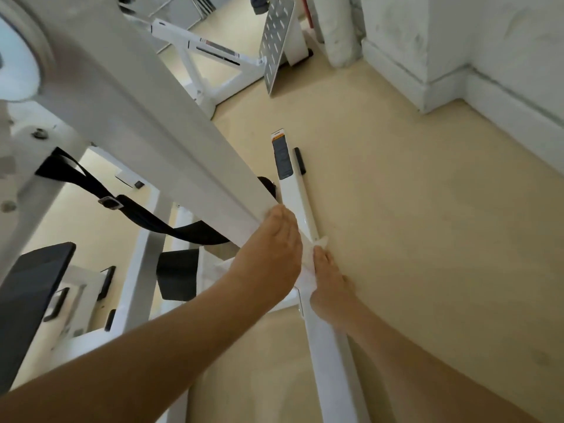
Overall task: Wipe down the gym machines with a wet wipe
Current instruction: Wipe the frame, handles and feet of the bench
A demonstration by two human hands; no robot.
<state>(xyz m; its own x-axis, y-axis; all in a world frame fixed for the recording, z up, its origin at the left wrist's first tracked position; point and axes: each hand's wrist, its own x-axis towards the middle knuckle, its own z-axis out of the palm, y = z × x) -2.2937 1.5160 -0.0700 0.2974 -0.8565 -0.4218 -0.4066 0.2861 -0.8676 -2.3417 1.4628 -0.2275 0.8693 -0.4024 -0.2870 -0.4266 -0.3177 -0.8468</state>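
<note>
Both hands work low on the nearest white gym machine, at the joint where its slanted frame beam (pixel 171 154) comes down onto the floor rail (pixel 305 227); the left hand (pixel 268 254) lies flat with fingers together over the lower end of the beam, and a corner of white material shows under its fingertips, though whether that is part of the wipe I cannot tell; the right hand (pixel 328 280) is closed on the wet wipe (pixel 308 270), a crumpled white sheet pressed against the rail just beside the joint, its edges sticking out between the two hands; judging from this, the wiping is in progress on the base of this machine, not finished; nothing in the view shows which stretches of the beam or rail are already clean, since no damp streaks are legible on the white paint; the black strap (pixel 146 212) hanging under the beam, the dark pad (pixel 33 288) at lower left and the second white machine (pixel 213 59) further back by the perforated footplate (pixel 277 38) appear untouched at this instant, so most of the task likely remains
</note>
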